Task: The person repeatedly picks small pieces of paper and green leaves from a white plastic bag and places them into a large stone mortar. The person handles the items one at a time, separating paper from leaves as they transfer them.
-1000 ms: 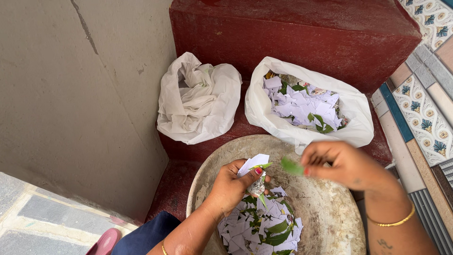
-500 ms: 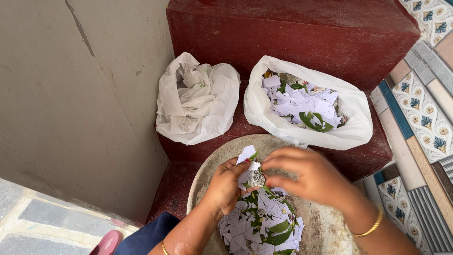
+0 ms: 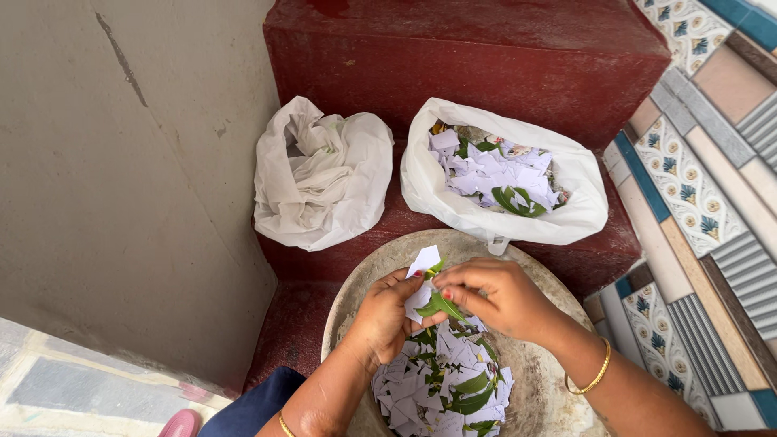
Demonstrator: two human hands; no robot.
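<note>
Pinching together over the near middle of a round stone-coloured tray (image 3: 534, 380), both hands met on one small bundle. The left hand (image 3: 384, 320) was curled narrow around a white paper piece (image 3: 423, 260) that stuck up above its fingers, while the right hand (image 3: 498, 295) had thumb and forefinger closed on a green leaf (image 3: 441, 305) pressed against that paper, so the two hands were touching at the fingertips. A gold bangle (image 3: 596, 374) sat on the right wrist. Below the hands, toward the near edge of the tray, lay a heap of white paper pieces and green leaves (image 3: 445, 380), touching one another in a loose pile. The tray rested against a dark red step (image 3: 486, 57). On that step, beyond the far edge of the tray, stood two white plastic bags just beside each other: the left bag (image 3: 324, 174) was crumpled and its contents could not be told, and the right bag (image 3: 502, 174) was open and filled with more white pieces and leaves. Patterned tiles (image 3: 704, 186) ran along the right side, and a grey wall (image 3: 121, 162) rose to the left.
</note>
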